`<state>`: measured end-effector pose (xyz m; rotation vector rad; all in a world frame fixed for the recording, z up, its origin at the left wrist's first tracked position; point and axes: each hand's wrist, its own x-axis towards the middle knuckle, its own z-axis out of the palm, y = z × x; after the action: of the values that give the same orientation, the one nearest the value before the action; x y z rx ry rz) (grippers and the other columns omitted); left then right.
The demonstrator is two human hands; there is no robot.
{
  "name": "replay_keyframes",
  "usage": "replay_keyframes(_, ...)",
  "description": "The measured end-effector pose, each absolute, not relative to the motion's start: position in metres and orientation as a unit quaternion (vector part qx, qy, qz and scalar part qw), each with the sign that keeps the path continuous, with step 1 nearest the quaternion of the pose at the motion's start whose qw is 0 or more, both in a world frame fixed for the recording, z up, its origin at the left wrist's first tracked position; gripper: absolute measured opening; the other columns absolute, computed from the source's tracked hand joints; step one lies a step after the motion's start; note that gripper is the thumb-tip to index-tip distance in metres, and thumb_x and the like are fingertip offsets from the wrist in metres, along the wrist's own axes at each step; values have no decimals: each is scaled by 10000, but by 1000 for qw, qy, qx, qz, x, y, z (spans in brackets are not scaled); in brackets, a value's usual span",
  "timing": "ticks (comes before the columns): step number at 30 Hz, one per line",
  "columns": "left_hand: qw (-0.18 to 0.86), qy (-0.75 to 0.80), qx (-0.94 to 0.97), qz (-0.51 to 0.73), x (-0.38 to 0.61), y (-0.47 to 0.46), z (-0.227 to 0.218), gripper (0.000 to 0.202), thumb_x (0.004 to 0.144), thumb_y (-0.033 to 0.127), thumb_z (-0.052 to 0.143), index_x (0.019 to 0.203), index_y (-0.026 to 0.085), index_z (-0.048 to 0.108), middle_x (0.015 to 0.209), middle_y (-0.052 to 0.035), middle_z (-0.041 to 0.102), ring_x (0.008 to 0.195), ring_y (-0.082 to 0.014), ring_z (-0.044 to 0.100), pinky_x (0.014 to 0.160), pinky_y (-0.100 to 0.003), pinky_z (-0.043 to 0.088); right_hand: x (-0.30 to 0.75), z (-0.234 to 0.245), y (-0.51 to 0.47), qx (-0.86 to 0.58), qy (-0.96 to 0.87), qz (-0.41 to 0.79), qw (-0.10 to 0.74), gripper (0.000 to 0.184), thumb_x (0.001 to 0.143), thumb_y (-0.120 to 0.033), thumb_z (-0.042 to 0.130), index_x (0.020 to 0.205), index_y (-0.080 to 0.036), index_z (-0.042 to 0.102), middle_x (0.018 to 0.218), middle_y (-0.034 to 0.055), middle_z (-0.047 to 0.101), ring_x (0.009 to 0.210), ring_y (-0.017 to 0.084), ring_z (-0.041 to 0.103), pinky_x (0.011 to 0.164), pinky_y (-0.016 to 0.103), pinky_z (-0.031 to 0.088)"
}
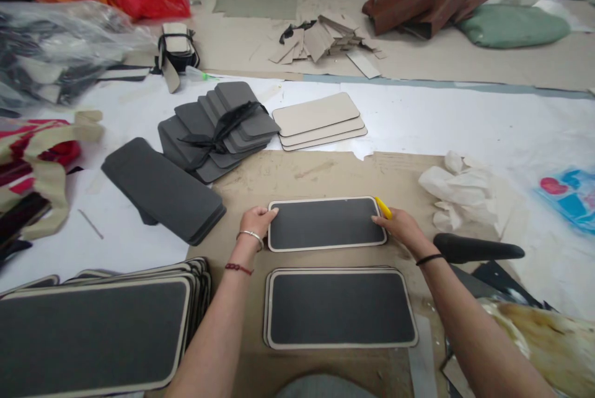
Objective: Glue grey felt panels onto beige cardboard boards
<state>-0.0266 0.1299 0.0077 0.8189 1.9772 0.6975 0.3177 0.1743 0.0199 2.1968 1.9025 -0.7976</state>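
A dark grey rounded panel with a cream border (325,224) lies on the brown board, gripped at both ends. My left hand (257,224) pinches its left end, thumb on top. At the right end my right hand (400,224) has its thumb on the panel, with a small yellow tool (383,207) also held in the fingers; its kind I cannot make out. Just nearer to me is a short stack of like bordered panels (343,308). A taller stack of them (93,330) stands at the lower left.
Plain dark grey panels (162,190) and a tied bundle of grey pieces (218,125) lie left of centre. Beige panels (318,116) sit behind. On the right are crumpled paper (458,190), a black handle (478,248) and a stained bag (543,342). Cardboard scraps (320,41) lie farther back.
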Motion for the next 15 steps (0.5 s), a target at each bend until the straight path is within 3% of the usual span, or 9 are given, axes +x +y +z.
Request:
replay_keyframes(5, 412, 802, 327, 283, -27, 136, -1, 249, 583, 417, 566, 518, 190, 490, 408, 69, 401, 419, -96, 390, 414, -215, 286, 318, 19, 174, 726, 634, -260, 63, 267, 787, -402, 521, 677, -163, 564, 587, 26, 574, 531, 135, 493, 498, 236, 290)
replay_keyframes(15, 442, 792, 311, 284, -25, 133, 12, 302, 563, 471, 584, 511, 188, 492, 408, 67, 405, 440, -104, 418, 421, -217, 318, 318, 18, 172, 725, 628, -278, 51, 250, 783, -390, 524, 734, -154, 590, 640, 43, 600, 558, 134, 495, 509, 229, 294)
